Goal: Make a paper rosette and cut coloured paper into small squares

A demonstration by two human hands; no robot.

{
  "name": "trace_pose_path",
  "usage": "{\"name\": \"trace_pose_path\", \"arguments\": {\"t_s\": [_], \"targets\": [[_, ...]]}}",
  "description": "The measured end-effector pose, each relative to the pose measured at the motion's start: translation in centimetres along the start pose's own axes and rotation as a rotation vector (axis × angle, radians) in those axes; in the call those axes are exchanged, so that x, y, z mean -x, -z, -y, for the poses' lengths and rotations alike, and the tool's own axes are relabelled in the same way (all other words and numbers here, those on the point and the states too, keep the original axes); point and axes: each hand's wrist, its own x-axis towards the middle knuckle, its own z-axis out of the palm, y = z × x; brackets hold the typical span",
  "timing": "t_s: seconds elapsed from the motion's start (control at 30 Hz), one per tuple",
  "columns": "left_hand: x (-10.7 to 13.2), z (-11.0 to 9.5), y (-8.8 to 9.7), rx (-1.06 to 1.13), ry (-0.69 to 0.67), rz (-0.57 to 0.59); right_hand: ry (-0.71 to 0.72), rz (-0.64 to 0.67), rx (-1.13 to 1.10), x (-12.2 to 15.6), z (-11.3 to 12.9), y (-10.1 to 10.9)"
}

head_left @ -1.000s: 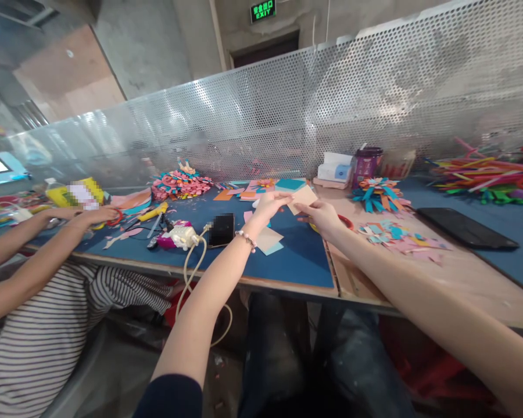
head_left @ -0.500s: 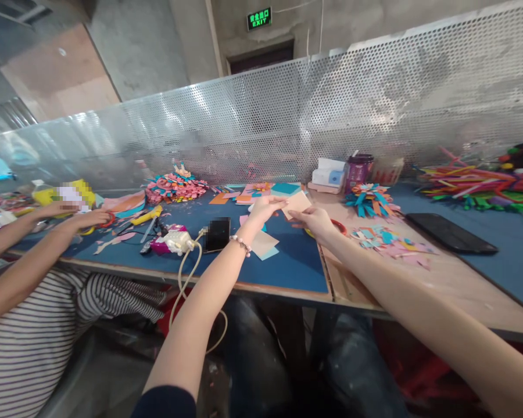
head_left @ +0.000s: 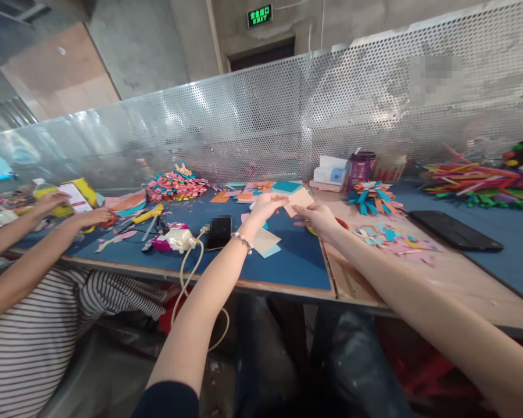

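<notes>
A small sheet of peach paper (head_left: 299, 198) is held up over the blue table between my two hands. My left hand (head_left: 267, 209) pinches its left edge, and my right hand (head_left: 321, 219) grips the lower right part. Below my left wrist, a beige sheet (head_left: 267, 240) lies over a light blue one (head_left: 272, 251). A stack of teal paper (head_left: 286, 187) sits just behind the held sheet. Partly hidden by my right hand is a red and yellow item (head_left: 342, 223), its kind unclear.
To the right are paper scraps (head_left: 390, 233), a paper-strip bundle (head_left: 372, 198), a purple cup (head_left: 361, 168), a tissue box (head_left: 330, 173) and a black tablet-like slab (head_left: 455, 229). At left, a power strip (head_left: 174, 238) trails a cable beside a co-worker's hand (head_left: 93, 217). A perforated metal screen (head_left: 253, 128) stands behind.
My right fingers have come further over the peach paper, which is tilted a little differently. My left hand keeps its pinch. The view has shifted slightly.
</notes>
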Motion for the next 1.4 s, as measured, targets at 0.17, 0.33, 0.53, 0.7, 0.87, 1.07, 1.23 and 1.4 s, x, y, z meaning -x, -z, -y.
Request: {"name": "trace_pose_path", "arguments": {"t_s": [0.17, 0.33, 0.53, 0.7, 0.87, 1.07, 1.23, 1.4], "targets": [[0.1, -0.1, 0.0, -0.037, 0.025, 0.009, -0.042, 0.090, 0.051, 0.3, 0.2, 0.1], [0.1, -0.1, 0.3, -0.074, 0.045, 0.029, -0.070, 0.119, 0.047, 0.2, 0.3, 0.2], [-0.1, -0.2, 1.1, -0.090, 0.065, 0.065, -0.051, 0.103, 0.013, 0.0, 0.3, 0.2], [0.0, -0.2, 1.6, -0.090, 0.067, 0.087, -0.039, 0.097, 0.028, 0.1, 0.3, 0.0], [-0.1, -0.2, 1.9, -0.059, 0.098, 0.096, 0.000, 0.053, 0.004, -0.2, 0.1, 0.2], [-0.1, -0.7, 2.6, -0.041, 0.061, 0.115, 0.038, 0.042, -0.029, -0.3, 0.4, 0.2], [0.1, -1.4, 3.4, -0.046, 0.101, 0.141, 0.015, 0.059, -0.021, 0.2, 1.0, -0.3], [0.4, -2.4, 3.5, -0.038, 0.085, 0.102, 0.075, -0.007, -0.054, 0.5, 1.9, -1.2]]}}
